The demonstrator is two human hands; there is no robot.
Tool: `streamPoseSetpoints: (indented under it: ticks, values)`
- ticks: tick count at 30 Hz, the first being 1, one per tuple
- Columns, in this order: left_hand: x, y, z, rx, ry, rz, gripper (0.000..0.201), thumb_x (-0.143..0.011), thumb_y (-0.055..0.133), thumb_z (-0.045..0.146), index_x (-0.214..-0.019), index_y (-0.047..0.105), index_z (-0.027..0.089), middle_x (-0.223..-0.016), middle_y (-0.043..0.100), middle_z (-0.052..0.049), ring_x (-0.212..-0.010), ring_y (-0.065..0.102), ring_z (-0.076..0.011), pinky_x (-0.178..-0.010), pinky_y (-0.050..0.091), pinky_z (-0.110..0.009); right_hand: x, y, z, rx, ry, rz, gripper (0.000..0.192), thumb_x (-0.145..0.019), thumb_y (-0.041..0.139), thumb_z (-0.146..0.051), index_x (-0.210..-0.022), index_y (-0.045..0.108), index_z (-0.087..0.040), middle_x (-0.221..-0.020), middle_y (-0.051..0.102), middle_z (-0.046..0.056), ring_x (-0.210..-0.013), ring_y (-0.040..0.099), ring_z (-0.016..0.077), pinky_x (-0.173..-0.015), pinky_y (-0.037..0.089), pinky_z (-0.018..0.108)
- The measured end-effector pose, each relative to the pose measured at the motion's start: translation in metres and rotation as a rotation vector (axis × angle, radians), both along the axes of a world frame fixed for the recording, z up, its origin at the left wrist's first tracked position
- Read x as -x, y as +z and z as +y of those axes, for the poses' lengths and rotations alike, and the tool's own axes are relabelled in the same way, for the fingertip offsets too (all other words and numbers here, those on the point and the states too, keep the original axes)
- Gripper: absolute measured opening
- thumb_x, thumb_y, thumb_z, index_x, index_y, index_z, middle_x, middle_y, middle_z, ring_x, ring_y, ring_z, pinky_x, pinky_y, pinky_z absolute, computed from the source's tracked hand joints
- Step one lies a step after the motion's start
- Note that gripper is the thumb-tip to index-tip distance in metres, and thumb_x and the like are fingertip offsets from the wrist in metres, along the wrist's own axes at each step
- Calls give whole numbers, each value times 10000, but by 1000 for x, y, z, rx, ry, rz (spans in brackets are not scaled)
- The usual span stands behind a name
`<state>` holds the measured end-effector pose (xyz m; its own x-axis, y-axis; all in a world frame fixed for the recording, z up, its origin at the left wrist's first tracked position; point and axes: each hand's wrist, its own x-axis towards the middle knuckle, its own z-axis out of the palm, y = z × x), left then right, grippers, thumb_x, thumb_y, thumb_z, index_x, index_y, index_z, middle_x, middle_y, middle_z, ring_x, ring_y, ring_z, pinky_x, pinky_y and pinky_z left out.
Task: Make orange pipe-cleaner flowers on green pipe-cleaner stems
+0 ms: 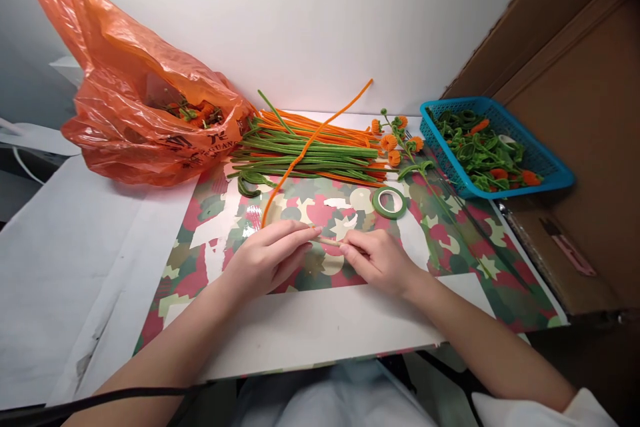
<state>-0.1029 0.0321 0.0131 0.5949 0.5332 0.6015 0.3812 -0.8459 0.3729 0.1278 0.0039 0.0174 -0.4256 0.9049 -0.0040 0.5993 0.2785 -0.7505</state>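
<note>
My left hand [270, 257] is closed, palm down, over the near end of a long orange pipe cleaner [313, 140]. The pipe cleaner rises from behind the knuckles and slants away to the upper right, across the pile. A thin pale stick [329, 241] spans the gap between my two hands, one end under my left fingertips. My right hand [383, 260] pinches its other end between thumb and curled fingers. A speck of orange shows at the left fingertips; how the pipe cleaner meets the stick is hidden. Beyond lies a pile of green and orange pipe cleaners [320, 152].
A roll of green tape [389, 203] lies beyond my right hand. Behind it are orange flowers on a green stem [389, 143]. At right stands a blue basket [530, 192] of green and orange pieces, near a pink-handled tool [570, 250]. An orange plastic bag [115, 127] sits at left.
</note>
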Motion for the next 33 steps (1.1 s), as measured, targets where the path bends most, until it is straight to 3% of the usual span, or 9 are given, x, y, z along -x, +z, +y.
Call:
streamPoseSetpoints:
  ticks: [5,9,14,23,28,33]
  values:
    - [5,-1,3,156,-82,33,297,-951,440,112,-1193,597,185,-831,645,-39,-695,613,-115,-596,491,-196,-2,3,2,12,32,-6,285,-913,430,-309,-658,453,-186,-528,435,-43,-489,350,84,-506,225,227]
    - [2,-3,-2,175,76,-20,376,-992,380,203,-1337,527,196,-722,624,-4,-612,578,-108,-566,464,-195,0,1,3,49,-29,33,289,-920,413,-304,-654,419,-192,-500,412,-48,-465,347,84,-486,218,228]
    - [-10,-6,-12,325,187,-132,441,-997,354,189,-1431,430,208,-689,610,17,-550,544,-87,-512,456,-180,4,-2,0,46,-71,85,308,-934,413,-307,-648,382,-196,-515,392,-52,-480,340,87,-496,226,234]
    - [-20,-17,-20,312,252,-385,394,-937,480,127,-1311,550,229,-750,648,2,-623,634,-97,-571,526,-199,13,-5,-8,166,-51,245,257,-960,396,-307,-740,460,-190,-608,436,-41,-561,378,101,-558,283,238]
    - [-16,-11,-15,146,174,-315,372,-879,507,47,-1180,643,219,-650,606,29,-556,590,-81,-520,485,-178,14,-7,-11,209,-43,272,277,-960,391,-310,-717,443,-190,-593,412,-46,-554,358,102,-557,272,244]
    - [-13,-6,-12,17,234,-187,255,-843,531,59,-983,691,199,-671,684,20,-541,622,-88,-525,506,-181,13,-8,-11,218,-31,274,284,-963,391,-309,-708,434,-189,-609,402,-45,-569,355,103,-566,272,247]
